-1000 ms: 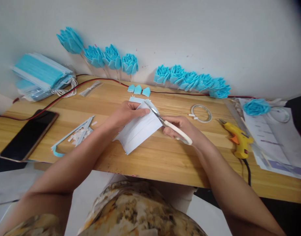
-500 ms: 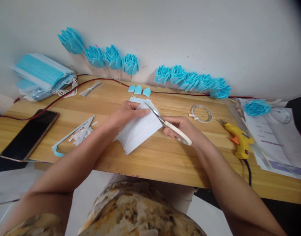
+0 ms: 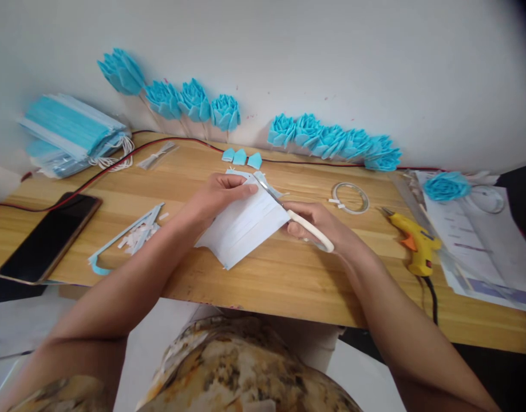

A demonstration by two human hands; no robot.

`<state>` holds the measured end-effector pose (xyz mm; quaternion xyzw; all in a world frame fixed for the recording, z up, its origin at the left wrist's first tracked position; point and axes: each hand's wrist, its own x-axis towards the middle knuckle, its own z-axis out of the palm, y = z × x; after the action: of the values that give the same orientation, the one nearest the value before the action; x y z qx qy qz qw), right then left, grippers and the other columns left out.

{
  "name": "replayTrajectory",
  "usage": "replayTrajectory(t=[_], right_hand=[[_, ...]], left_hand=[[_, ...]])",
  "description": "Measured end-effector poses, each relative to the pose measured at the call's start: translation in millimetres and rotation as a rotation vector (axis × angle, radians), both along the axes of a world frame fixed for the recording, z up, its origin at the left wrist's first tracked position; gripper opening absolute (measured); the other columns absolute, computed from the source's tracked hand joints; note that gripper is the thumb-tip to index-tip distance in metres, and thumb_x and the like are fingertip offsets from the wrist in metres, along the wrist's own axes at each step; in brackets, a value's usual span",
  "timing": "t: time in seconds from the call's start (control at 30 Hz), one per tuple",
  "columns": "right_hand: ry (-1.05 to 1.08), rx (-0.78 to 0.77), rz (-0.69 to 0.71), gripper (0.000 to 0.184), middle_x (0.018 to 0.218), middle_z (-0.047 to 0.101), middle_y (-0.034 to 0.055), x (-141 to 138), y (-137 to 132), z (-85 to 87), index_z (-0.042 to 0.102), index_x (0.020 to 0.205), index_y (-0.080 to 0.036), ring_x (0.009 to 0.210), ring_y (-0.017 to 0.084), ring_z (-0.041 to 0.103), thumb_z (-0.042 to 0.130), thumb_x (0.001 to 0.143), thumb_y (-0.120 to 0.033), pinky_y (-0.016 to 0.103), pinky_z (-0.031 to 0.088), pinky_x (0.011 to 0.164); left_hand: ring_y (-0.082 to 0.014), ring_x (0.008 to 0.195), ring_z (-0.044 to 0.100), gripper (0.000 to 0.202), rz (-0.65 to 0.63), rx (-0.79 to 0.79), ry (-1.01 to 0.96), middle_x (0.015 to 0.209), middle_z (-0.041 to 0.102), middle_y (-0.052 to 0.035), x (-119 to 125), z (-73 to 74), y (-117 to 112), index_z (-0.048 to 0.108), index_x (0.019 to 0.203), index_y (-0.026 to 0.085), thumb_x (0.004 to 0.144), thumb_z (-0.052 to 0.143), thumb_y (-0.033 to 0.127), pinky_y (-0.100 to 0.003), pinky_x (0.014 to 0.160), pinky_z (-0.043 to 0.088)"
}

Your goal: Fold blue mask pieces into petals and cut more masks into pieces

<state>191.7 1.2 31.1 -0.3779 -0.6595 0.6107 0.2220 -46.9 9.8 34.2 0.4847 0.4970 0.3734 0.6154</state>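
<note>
My left hand (image 3: 224, 195) pinches the upper left edge of a pale face mask (image 3: 249, 229), thumb on top. The mask is held tilted over the table, its creases showing and its lower corner hanging toward me. In my right hand (image 3: 308, 220) are scissors (image 3: 309, 229) with white handles. Their blades lie along the mask's upper right edge, near my left thumb. Whether the blades are fully closed I cannot make out. Beyond the mask, three small blue cut pieces (image 3: 240, 157) lie in a row.
Blue flowers on sticks (image 3: 194, 102) lean along the wall, left and right. A mask stack (image 3: 69, 131), a phone (image 3: 48, 237) and white scraps (image 3: 138, 237) lie left. A tape roll (image 3: 351, 198), a yellow glue gun (image 3: 412, 243) and papers (image 3: 481, 240) are right. A cable (image 3: 181, 138) crosses the back.
The mask has turned slightly, its right corner moving rightward along the scissors toward the handles. My left hand has shifted a little left. The scissors stay nearly in place.
</note>
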Motion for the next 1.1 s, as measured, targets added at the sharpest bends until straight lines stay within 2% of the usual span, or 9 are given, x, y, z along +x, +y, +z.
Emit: replayTrajectory(t=[0.2,0.3,0.43,0.63,0.77,0.87,0.93,1.1], right_hand=[[0.026,0.035,0.033,0.054,0.084,0.053,0.0011,1.0,2.6,-3.8,0.065,0.094,-0.018,0.07,0.012,0.043,0.076,0.074,-0.066,0.026,0.033,0.058],[0.055,0.032,0.038,0.054,0.081,0.051,-0.0002,1.5,2.1,-3.6,0.066,0.096,-0.018,0.066,0.011,0.039,0.074,0.075,-0.067,0.026,0.031,0.055],[0.06,0.004,0.057,0.055,0.076,0.05,-0.0012,1.5,0.5,-0.4,0.063,0.087,-0.019,0.061,0.01,0.035,0.072,0.074,-0.072,0.028,0.027,0.053],[0.063,0.013,0.08,0.055,0.075,0.05,-0.0012,2.6,1.3,0.2,0.062,0.085,-0.019,0.061,0.01,0.035,0.07,0.075,-0.073,0.029,0.025,0.053],[0.056,0.026,0.062,0.056,0.076,0.05,-0.0012,2.3,1.0,0.7,0.064,0.089,-0.018,0.063,0.011,0.036,0.071,0.075,-0.072,0.028,0.029,0.056],[0.03,0.025,0.034,0.058,0.077,0.052,-0.0005,1.3,0.5,1.6,0.067,0.1,-0.019,0.067,0.013,0.041,0.072,0.074,-0.071,0.028,0.035,0.059],[0.019,0.033,0.028,0.058,0.08,0.055,0.0007,1.2,0.6,1.2,0.068,0.101,-0.019,0.07,0.014,0.044,0.071,0.074,-0.071,0.029,0.037,0.062],[0.027,0.054,0.05,0.059,0.09,0.061,0.0033,2.3,2.6,-3.5,0.071,0.104,-0.02,0.079,0.017,0.053,0.072,0.074,-0.072,0.031,0.045,0.071]], left_hand=[[-0.0098,0.052,0.051,0.035,0.007,-0.011,0.009,0.064,0.062,0.0015,1.5,0.9,-1.6,0.067,0.074,0.015,0.065,0.081,0.046,-0.022,0.049,0.037],[-0.0088,0.051,0.05,0.037,0.028,-0.01,-0.006,0.063,0.061,0.0021,2.0,1.4,-2.1,0.067,0.074,0.015,0.063,0.083,0.046,-0.021,0.048,0.035],[-0.0084,0.049,0.048,0.038,0.036,-0.018,0.007,0.06,0.059,0.0026,2.8,3.2,-2.5,0.065,0.072,0.016,0.061,0.083,0.047,-0.021,0.047,0.034],[-0.0081,0.049,0.047,0.038,0.032,-0.005,0.003,0.06,0.059,0.0028,2.3,3.7,-1.7,0.064,0.071,0.016,0.061,0.083,0.047,-0.021,0.047,0.033],[-0.0078,0.048,0.047,0.037,0.012,0.015,-0.004,0.059,0.058,0.0031,1.5,1.3,-0.7,0.065,0.07,0.016,0.063,0.083,0.048,-0.021,0.046,0.033],[-0.0099,0.052,0.053,0.037,-0.034,0.007,-0.021,0.065,0.064,0.0012,1.8,-1.3,-0.1,0.071,0.077,0.016,0.063,0.084,0.047,-0.022,0.05,0.039],[-0.0113,0.056,0.057,0.039,-0.053,0.004,-0.029,0.069,0.067,0.0001,2.3,-2.9,0.0,0.073,0.082,0.016,0.061,0.086,0.045,-0.022,0.052,0.043],[-0.0107,0.053,0.054,0.033,-0.049,0.012,-0.01,0.065,0.066,0.0005,3.7,-3.8,-1.2,0.074,0.079,0.015,0.064,0.083,0.043,-0.021,0.049,0.04]])
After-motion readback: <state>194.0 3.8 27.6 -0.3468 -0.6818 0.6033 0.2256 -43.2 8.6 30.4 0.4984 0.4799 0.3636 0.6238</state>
